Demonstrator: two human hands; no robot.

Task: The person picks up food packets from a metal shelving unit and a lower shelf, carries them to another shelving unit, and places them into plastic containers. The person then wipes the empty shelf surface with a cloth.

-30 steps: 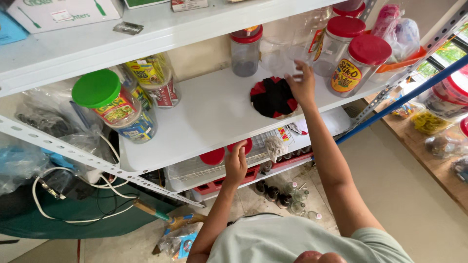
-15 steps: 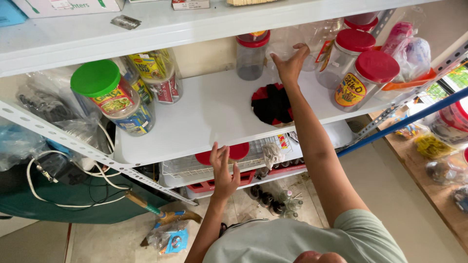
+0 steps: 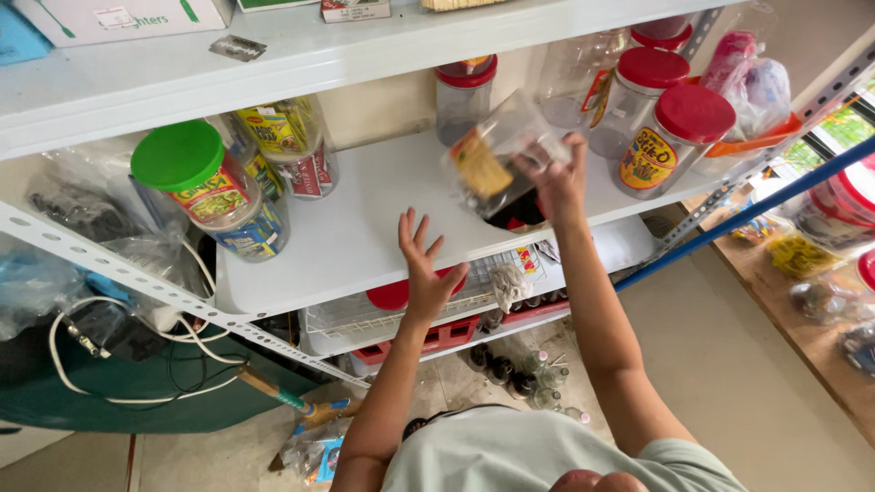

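My right hand (image 3: 558, 182) grips a clear plastic jar (image 3: 497, 153), tilted and blurred, above the middle white shelf (image 3: 365, 239). A yellow label shows on the jar's side, and it has no lid on. Under the jar lies a dark red-and-black thing (image 3: 519, 217) on the shelf. My left hand (image 3: 425, 270) is open with fingers spread, resting at the front edge of that shelf. Several clear jars with red lids (image 3: 674, 137) stand to the right of the held jar.
A green-lidded jar (image 3: 205, 189) with packets stands at the shelf's left. A white wire basket (image 3: 346, 319) and a red crate sit on the lower shelf. Dark bottles (image 3: 515, 375) stand on the floor. A blue pole (image 3: 729, 214) crosses at right. White cables hang at left.
My right hand has taken hold of a clear jar from the back of the shelf and pulled it forward, tilted. My left hand has risen from the lower shelf to the middle shelf's edge.
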